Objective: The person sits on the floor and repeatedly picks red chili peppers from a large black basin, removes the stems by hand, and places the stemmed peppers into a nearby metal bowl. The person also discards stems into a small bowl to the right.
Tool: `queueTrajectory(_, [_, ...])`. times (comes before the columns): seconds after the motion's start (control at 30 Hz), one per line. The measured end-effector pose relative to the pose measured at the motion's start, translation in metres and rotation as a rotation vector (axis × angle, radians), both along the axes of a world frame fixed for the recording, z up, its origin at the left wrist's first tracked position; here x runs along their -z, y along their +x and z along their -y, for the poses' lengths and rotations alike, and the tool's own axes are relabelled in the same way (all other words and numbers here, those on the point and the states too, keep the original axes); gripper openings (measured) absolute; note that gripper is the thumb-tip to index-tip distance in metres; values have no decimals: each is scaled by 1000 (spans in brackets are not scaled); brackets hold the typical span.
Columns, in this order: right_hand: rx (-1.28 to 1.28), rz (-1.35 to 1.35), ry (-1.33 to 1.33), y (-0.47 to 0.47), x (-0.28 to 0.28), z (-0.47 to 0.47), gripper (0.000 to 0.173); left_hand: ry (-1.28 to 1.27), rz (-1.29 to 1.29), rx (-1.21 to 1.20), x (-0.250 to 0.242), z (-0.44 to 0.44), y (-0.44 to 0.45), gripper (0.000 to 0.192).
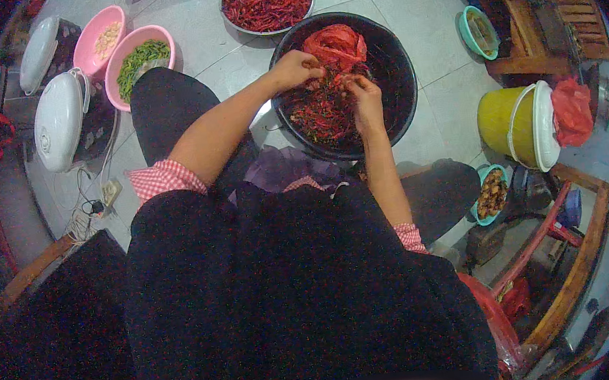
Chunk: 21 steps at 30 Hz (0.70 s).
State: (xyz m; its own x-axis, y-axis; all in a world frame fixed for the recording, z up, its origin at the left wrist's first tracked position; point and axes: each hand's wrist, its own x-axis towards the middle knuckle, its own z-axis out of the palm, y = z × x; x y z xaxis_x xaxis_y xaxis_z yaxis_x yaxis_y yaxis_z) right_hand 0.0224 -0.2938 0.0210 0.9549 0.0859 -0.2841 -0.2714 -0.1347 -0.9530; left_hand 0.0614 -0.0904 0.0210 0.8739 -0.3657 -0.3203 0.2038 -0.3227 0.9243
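Note:
Before me on the floor stands a black basin [411, 91]. A crumpled red plastic bag [336, 43] lies in its far part, with a heap of red chili peppers and dark stems [317, 118] nearer me. My left hand [299, 70] is over the basin beside the bag, thumb and fingers drawn together; what they hold is too small to make out. Close by on its right, my right hand [367, 95] pinches a small red piece, seemingly a chili pepper, at its fingertips. Just beyond the basin sits a metal bowl [224, 13] full of long red chili peppers.
Two pink basins stand left: one with peeled garlic cloves [107, 39], one with green chili peppers [136, 66]. Beside them are two white-lidded appliances [62, 121] with cords. A yellow bucket [505, 123], turquoise bowls [465, 32] and a wooden-framed chair [577, 269] are right.

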Motion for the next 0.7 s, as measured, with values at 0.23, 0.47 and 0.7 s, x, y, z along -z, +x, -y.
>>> queueTrajectory(0.23, [-497, 244, -1113, -34, 40, -18, 43, -52, -168, -126, 1, -8, 5, 21])
queueTrajectory(0.47, [-444, 311, -859, -22, 53, -5, 26, -87, -173, -119, 1, -7, -2, 20])
queueTrajectory(0.7, [-190, -181, 65, -4, 9, 12, 23, -175, -251, 15, -5, -2, -5, 26])
